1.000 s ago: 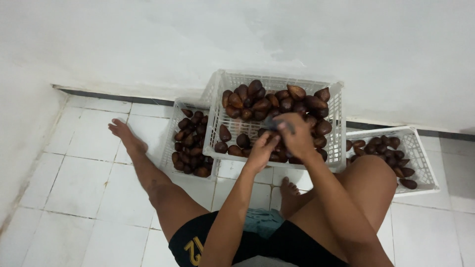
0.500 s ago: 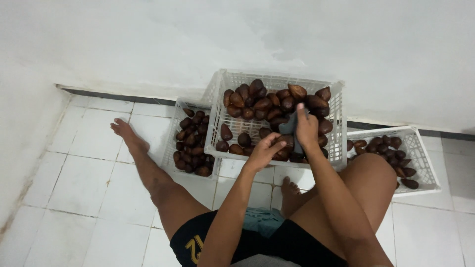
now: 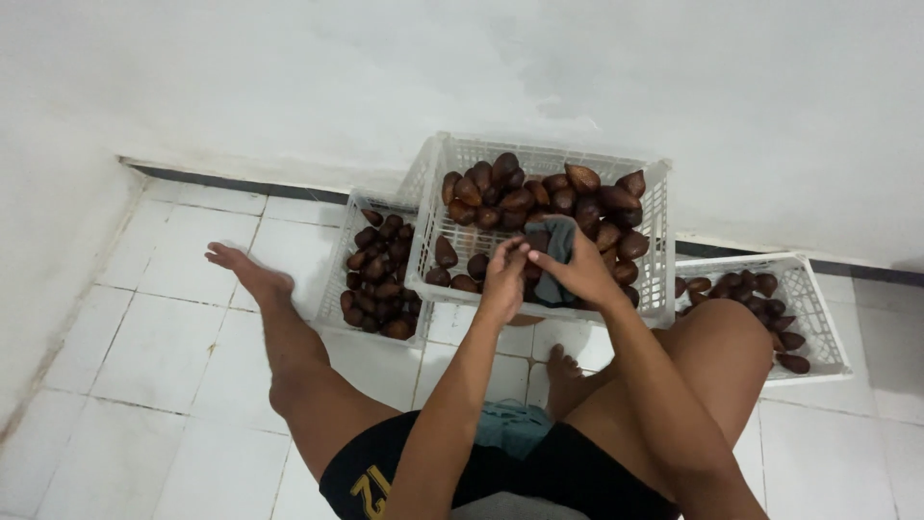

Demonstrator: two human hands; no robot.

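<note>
Here, a dark grey cloth [image 3: 556,265] is wrapped around a brown scaly fruit (mostly hidden by the fabric) held above the near rim of the big white crate [image 3: 654,250], which is propped at a tilt against the wall. The right hand [image 3: 582,273] is closed around the cloth from the side, while the left hand [image 3: 503,274] pinches in at its edge with fingers bent, apparently on the fruit itself, though the exact hold cannot be made out. The crate is heaped with more of the same brown fruit [image 3: 539,197]; a smaller white basket [image 3: 348,279] of fruit sits just to its left and touching it, and another basket [image 3: 818,327] lies to the right, beyond the person's bent knee. The person sits barefoot on a white tiled floor [image 3: 164,347], one leg stretched toward the left basket. The likely trouble: the fruit could slip from the cloth and drop onto the tiles or roll under the leg, since both hands work it over the crate's edge rather than over its middle; a nudge from the forearms might also shift the tilted crate and spill the pile.
</note>
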